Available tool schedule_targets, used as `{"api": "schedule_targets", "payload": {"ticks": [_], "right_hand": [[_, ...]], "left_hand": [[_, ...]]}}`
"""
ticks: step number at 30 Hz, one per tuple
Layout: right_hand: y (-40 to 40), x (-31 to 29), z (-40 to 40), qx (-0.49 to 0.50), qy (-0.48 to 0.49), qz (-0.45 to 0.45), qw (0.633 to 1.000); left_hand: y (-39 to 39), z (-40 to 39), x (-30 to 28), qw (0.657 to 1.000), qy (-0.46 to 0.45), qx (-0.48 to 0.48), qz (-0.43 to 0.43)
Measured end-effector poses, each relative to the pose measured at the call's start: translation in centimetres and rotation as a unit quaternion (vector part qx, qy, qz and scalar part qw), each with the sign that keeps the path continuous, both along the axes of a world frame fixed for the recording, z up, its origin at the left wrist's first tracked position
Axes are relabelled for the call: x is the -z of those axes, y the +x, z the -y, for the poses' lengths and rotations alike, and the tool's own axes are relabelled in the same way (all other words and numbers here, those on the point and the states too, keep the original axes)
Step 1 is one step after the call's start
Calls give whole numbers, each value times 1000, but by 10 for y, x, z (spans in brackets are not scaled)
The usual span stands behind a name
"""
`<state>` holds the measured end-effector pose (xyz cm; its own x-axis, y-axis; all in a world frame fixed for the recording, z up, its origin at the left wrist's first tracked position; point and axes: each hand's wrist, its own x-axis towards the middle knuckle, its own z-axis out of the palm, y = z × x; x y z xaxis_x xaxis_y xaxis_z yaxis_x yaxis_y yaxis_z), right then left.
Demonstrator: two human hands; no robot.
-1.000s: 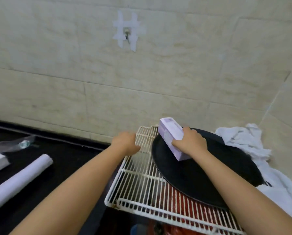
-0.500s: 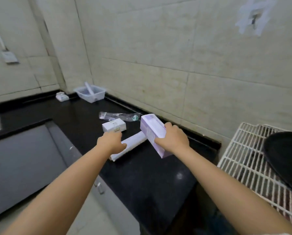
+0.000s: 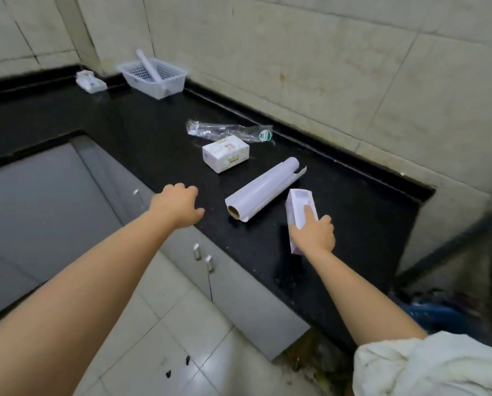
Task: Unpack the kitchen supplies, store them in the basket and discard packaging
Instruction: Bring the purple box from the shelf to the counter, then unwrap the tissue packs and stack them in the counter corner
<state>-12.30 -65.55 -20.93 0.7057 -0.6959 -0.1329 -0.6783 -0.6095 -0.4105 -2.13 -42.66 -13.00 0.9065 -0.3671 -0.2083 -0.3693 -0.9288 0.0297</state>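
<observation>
My right hand (image 3: 315,232) grips a pale purple carton (image 3: 299,208) just above the black counter (image 3: 153,130), close to the near end of a white roll (image 3: 263,191) lying on it. My left hand (image 3: 179,205) hovers over the counter's front edge, fingers curled loosely and holding nothing. Beyond the roll sits a small white box (image 3: 226,152), and behind that lies a crumpled clear wrapper (image 3: 227,131) with a green sticker. A white plastic basket (image 3: 153,77) stands in the far corner with another roll (image 3: 149,65) leaning in it.
A small white packet (image 3: 90,81) lies left of the basket. Grey cabinet doors (image 3: 142,195) with metal handles run under the counter. The counter ends at the right, where a blue object (image 3: 436,318) sits low in a dark gap. Tiled walls back the counter.
The view swung left from the wire rack and black pan to the counter. My right hand carried the purple carton along and lowered it beside the white roll. My left hand moved over the counter edge.
</observation>
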Motion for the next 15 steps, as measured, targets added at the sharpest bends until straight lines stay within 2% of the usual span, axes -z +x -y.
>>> {"api": "schedule_targets", "payload": {"ticks": [3,8,11,15], "right_hand": [[14,25,-4,37,-10,-22,999],[33,45,0,35,-18,-85,996],[46,47,9,9,-70,-149,986],[93,19,26,7,-77,-98,992]], "left_hand": [[27,10,20,999,-10,31,-24],[68,32,52,996,-19,59,-60],[106,48,61,994,-9,79,-80],[161,72,57,992,12,98,-76]]}}
